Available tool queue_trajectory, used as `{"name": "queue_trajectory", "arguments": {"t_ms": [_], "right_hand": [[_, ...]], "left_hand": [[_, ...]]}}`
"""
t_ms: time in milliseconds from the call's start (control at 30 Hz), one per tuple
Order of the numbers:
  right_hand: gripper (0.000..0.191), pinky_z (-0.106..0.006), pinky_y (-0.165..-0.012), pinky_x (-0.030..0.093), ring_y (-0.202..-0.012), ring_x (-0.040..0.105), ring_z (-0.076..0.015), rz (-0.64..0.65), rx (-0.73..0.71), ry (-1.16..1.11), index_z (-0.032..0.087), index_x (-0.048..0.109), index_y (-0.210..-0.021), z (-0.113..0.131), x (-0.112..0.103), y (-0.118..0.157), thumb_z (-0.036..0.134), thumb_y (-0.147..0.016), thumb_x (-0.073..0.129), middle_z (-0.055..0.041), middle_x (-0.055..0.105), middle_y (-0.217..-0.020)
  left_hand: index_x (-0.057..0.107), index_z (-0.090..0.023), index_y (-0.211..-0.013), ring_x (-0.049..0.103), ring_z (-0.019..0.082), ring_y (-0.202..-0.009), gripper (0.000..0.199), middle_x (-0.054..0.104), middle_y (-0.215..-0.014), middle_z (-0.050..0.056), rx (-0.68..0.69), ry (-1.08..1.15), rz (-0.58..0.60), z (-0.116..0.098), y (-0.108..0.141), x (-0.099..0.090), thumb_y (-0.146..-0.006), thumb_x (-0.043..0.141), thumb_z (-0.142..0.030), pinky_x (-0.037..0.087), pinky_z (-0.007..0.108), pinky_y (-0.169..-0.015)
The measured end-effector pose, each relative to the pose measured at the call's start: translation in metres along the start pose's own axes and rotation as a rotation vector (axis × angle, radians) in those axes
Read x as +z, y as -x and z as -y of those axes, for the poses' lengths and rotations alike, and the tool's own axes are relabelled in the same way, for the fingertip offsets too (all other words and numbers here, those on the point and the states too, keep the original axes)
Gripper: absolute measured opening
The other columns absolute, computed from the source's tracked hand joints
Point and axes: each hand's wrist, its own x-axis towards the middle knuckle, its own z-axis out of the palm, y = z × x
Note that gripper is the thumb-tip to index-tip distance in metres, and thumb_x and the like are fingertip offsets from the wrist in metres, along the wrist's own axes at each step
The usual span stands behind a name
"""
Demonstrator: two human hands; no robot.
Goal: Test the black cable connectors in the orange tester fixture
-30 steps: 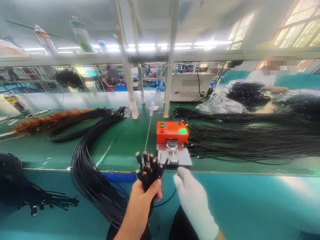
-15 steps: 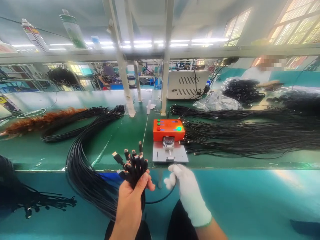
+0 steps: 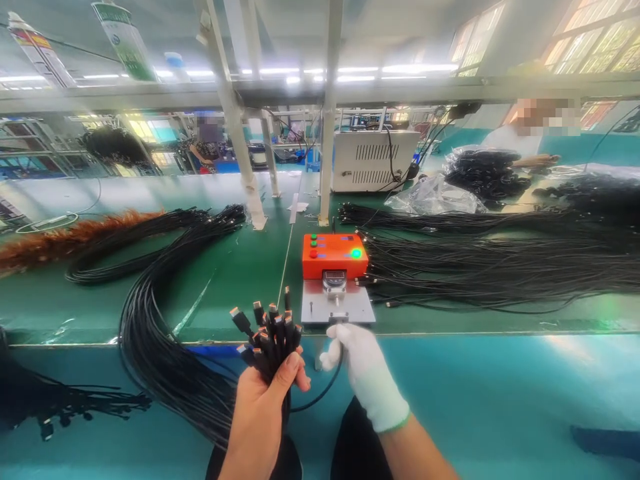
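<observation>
Bundle is clamped in L hand, fingers wrapped round it; one cable is pinched in gloved R hand, fingertips together, at plate front. Vs. 1 s ago, R hand's been brought closer to plate. Bundle's black, w/ orange-tipped ends fanned out, below & left of orange box.

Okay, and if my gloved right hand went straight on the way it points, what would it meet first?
Probably the small metal fixture at the front of the silver plate, just beyond your right hand and its cable. Whether they already touch is unclear.
</observation>
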Motion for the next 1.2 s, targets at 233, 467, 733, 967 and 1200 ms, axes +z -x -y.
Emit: {"name": "queue_trajectory", "arguments": {"t_ms": [233, 467, 733, 967, 1200], "right_hand": [[0.023, -0.032, -0.057, 0.047, -0.042, 0.054, -0.0143, -0.007, -0.015, -0.013, 0.013, 0.06, -0.079, -0.005, -0.003, -0.004, 0.034, -0.082, 0.053, 0.0034, 0.054, -0.044], [0.025, -0.031, -0.054, 0.046, -0.043, 0.055, -0.015, -0.016, -0.007, -0.016, 0.013, 0.058, -0.081, -0.008, -0.003, -0.007, 0.038, -0.081, 0.054, 0.0034, 0.055, -0.046], [0.023, -0.039, -0.065, 0.042, -0.061, 0.06, -0.0245, -0.229, -0.011, 1.171, 0.019, 0.063, -0.071, 0.011, -0.025, 0.021, 0.039, -0.078, 0.053, -0.0085, 0.064, -0.061], [0.034, -0.032, -0.084, 0.046, -0.099, 0.059, -0.0237, 0.0, -0.359, 0.746, 0.022, 0.064, -0.109, 0.029, 0.022, 0.051, 0.038, -0.081, 0.051, -0.0066, 0.063, -0.11], [0.031, -0.032, -0.08, 0.045, -0.073, 0.064, -0.0204, -0.154, -0.145, 0.209, 0.016, 0.063, -0.074, 0.01, 0.024, 0.036, 0.04, -0.086, 0.049, -0.0017, 0.064, -0.059]], "left_hand": [[0.068, -0.015, -0.064, 0.05, 0.016, -0.056, 0.024, 0.056, -0.05, 0.0, -0.077, 0.05, 0.003, 0.0, 0.002, 0.007, -0.065, 0.073, -0.038, 0.039, 0.029, -0.06], [0.061, -0.017, -0.059, 0.041, 0.014, -0.054, 0.025, 0.047, -0.049, -0.003, -0.023, -0.051, 0.045, -0.002, 0.0, 0.003, -0.073, 0.066, -0.037, 0.033, 0.027, -0.057], [0.055, -0.018, -0.052, 0.048, 0.016, -0.064, 0.032, 0.053, -0.058, 0.0, 0.048, -0.156, 0.17, -0.001, -0.001, 0.0, -0.08, 0.059, -0.032, 0.036, 0.026, -0.066], [0.063, -0.015, -0.066, 0.045, 0.014, -0.054, 0.022, 0.054, -0.054, -0.002, -0.01, -0.096, 0.176, 0.01, 0.002, 0.007, -0.072, 0.068, -0.036, 0.037, 0.025, -0.054], [0.07, -0.015, -0.08, 0.06, 0.02, -0.077, 0.025, 0.069, -0.075, 0.004, 0.056, 0.031, 0.041, 0.005, 0.002, 0.003, -0.071, 0.071, -0.039, 0.043, 0.027, -0.075]]}}
